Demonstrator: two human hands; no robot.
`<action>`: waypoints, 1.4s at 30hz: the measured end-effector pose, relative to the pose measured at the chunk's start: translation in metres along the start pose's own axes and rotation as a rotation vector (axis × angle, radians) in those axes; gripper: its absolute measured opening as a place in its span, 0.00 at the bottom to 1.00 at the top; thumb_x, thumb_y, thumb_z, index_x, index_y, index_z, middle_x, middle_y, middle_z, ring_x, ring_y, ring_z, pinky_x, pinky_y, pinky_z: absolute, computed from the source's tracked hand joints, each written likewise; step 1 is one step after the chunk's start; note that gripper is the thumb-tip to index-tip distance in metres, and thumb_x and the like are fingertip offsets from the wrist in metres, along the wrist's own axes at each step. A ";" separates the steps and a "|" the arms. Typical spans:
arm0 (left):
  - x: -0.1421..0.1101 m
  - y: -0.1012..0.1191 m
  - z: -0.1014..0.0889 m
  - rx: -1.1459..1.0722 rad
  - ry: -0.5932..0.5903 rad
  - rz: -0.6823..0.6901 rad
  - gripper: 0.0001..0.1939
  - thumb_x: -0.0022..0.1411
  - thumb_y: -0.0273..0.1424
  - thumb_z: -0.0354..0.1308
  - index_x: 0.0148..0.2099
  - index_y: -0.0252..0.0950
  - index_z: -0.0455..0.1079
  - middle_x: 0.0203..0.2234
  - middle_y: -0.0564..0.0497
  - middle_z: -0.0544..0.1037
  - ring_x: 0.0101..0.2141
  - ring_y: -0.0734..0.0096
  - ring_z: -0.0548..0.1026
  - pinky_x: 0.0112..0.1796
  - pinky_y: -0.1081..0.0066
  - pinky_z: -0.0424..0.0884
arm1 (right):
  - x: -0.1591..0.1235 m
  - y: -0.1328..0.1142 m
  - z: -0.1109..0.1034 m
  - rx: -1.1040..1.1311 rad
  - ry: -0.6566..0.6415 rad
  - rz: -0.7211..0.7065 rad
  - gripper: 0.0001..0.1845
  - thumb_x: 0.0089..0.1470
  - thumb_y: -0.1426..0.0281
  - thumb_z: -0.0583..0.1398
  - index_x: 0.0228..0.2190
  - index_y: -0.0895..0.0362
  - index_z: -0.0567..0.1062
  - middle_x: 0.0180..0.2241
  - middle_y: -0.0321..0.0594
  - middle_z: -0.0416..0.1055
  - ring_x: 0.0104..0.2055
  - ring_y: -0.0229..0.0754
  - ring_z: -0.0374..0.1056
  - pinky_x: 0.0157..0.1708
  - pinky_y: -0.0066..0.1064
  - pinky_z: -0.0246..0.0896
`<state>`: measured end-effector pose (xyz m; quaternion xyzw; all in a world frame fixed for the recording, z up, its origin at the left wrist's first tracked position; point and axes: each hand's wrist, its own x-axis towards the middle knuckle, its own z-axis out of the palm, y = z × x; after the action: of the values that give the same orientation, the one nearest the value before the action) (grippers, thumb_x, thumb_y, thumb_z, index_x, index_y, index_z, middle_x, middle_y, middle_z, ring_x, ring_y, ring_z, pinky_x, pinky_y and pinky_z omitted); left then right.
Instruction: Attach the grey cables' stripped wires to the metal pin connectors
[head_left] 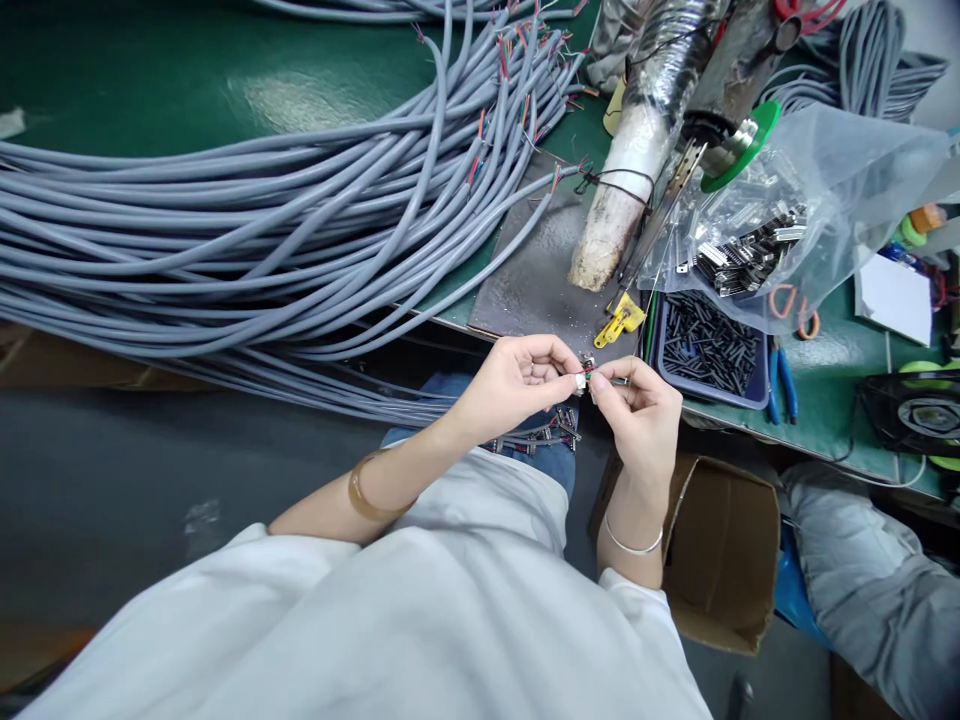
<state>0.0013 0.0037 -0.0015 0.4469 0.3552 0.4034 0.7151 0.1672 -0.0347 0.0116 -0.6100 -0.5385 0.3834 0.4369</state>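
My left hand (517, 380) and my right hand (637, 410) meet in front of me, over the front edge of the table. Thumb and forefinger of each are pinched together on a small metal connector (587, 361) with thin red and green wires. The fingertips partly cover it, so its details are hard to make out. Below my hands, grey cable ends with metal connectors (551, 435) lie across my lap. A yellow clip-like piece (621, 320) rests just beyond my fingers on a dark plate (525, 270).
A thick bundle of grey cables (300, 220) covers the left. On the right are a plastic bag of metal connectors (757, 245), a bin of short black tubes (709, 345), blue-handled pliers (782, 385) and a small fan (915, 412). Beneath stands a cardboard box (720, 550).
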 end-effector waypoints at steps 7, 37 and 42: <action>0.000 0.000 0.002 0.020 0.039 0.048 0.07 0.52 0.27 0.67 0.31 0.32 0.71 0.19 0.58 0.68 0.20 0.84 0.62 0.23 0.81 0.60 | -0.002 0.001 0.001 -0.124 0.025 -0.121 0.08 0.59 0.66 0.63 0.28 0.56 0.76 0.25 0.30 0.66 0.20 0.27 0.47 0.20 0.28 0.40; 0.002 0.004 0.000 -0.100 0.076 0.034 0.11 0.55 0.32 0.70 0.32 0.33 0.71 0.20 0.57 0.72 0.17 0.85 0.65 0.19 0.81 0.61 | -0.008 0.021 0.018 -0.202 0.386 -0.476 0.04 0.58 0.74 0.64 0.35 0.53 0.74 0.39 0.39 0.81 0.40 0.42 0.79 0.38 0.36 0.78; 0.008 0.002 0.006 -0.027 0.160 0.086 0.11 0.53 0.31 0.69 0.30 0.33 0.69 0.22 0.56 0.72 0.17 0.86 0.63 0.18 0.81 0.59 | -0.001 0.021 0.016 -0.371 0.396 -0.639 0.10 0.55 0.78 0.65 0.36 0.51 0.75 0.39 0.38 0.81 0.41 0.42 0.79 0.41 0.36 0.76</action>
<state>0.0099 0.0091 0.0010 0.4183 0.3865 0.4729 0.6723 0.1589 -0.0347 -0.0133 -0.5426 -0.6660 0.0007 0.5118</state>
